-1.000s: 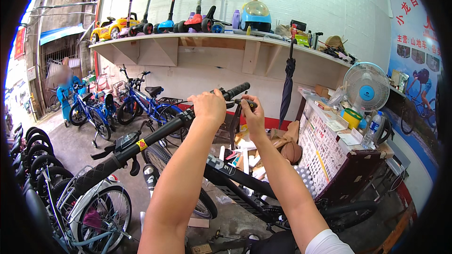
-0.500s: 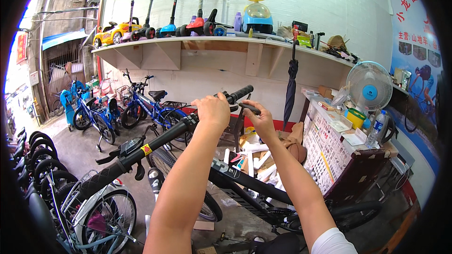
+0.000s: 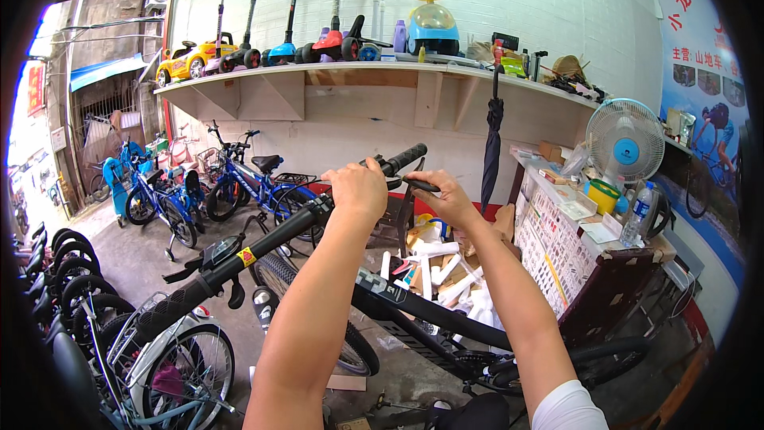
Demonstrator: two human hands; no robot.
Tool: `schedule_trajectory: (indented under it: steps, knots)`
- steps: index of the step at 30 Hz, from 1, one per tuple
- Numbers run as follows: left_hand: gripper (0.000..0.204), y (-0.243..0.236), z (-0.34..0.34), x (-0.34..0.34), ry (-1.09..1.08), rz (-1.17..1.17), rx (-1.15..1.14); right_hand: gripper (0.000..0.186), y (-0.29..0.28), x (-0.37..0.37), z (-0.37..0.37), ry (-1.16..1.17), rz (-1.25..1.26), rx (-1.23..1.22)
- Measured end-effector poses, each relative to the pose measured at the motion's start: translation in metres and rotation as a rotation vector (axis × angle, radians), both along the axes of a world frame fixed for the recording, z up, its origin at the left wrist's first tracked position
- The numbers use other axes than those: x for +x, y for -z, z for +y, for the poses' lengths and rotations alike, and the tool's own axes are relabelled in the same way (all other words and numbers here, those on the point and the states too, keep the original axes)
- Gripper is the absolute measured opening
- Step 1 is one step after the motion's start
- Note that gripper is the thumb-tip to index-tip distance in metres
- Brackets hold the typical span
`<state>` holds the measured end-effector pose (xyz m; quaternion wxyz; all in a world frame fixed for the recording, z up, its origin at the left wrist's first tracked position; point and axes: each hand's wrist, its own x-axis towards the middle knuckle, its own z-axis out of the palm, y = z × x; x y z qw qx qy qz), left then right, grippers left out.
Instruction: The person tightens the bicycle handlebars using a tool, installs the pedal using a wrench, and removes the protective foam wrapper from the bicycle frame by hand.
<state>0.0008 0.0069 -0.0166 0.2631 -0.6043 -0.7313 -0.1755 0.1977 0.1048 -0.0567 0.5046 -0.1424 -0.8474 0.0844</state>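
A black bicycle handlebar (image 3: 278, 235) runs diagonally across the middle, from the near-left grip (image 3: 171, 310) to the far-right grip (image 3: 407, 158). My left hand (image 3: 356, 189) is closed over the bar just inboard of the far-right grip. My right hand (image 3: 446, 197) pinches a slim dark handle (image 3: 422, 185) between thumb and fingers, close beside the bar; its far end lies near my left fingers, and its exact kind does not show. Below my arms stretches the black bicycle frame (image 3: 430, 314). The left grip has a brake lever (image 3: 236, 293) under it.
Blue children's bicycles (image 3: 247, 183) stand by the back wall, under a shelf (image 3: 358, 68) with scooters and toy cars. White packing scraps (image 3: 446, 271) litter the floor. At right are a counter (image 3: 573, 231) and fan (image 3: 625, 143). A white bicycle (image 3: 187, 366) stands near left.
My right hand has turned slightly, and the dark handle in it now tilts differently. My left hand stays on the handlebar. The view has shifted a little.
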Motion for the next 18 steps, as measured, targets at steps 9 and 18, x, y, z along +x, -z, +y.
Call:
schedule_trajectory:
  steps: [9,18]
  knots:
    - [0.039,-0.001,-0.001,0.0,-0.015,-0.002,-0.022,0.031,-0.046,0.01,-0.023,0.304,-0.331,0.523]
    - [0.042,-0.007,-0.004,0.002,-0.007,-0.01,-0.104,0.031,-0.035,0.002,-0.022,0.271,-0.341,0.336]
